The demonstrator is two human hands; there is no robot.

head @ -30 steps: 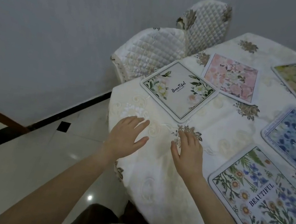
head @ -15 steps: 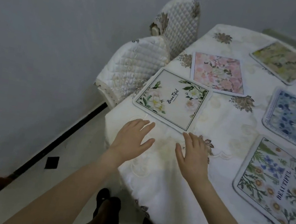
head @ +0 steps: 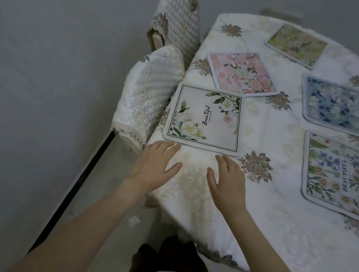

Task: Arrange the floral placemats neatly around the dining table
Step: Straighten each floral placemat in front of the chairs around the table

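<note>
Both hands are lying flat and spread on the counter (head: 263, 238), holding nothing: the left hand (head: 154, 167) with its fingertips (head: 173, 145) just touching the near edge of the white mat (head: 207, 119), the right hand (head: 227, 183) just short of that edge, near its right corner. The white mat is sitting at the counter's left rim, just beside the near chair (head: 150, 93); beyond it the pink mat (head: 240, 72) is lying slightly askew, its near corner almost touching the white mat. The yellow mat (head: 296, 45), blue mat (head: 338, 107) and wildflower mat (head: 343, 178) are lying well to the right of it. To square the white mat, it is probably best to be pressing flat with open palms and sliding gently, so the cloth is not bunching, while keeping a gap from the pink mat.
</note>
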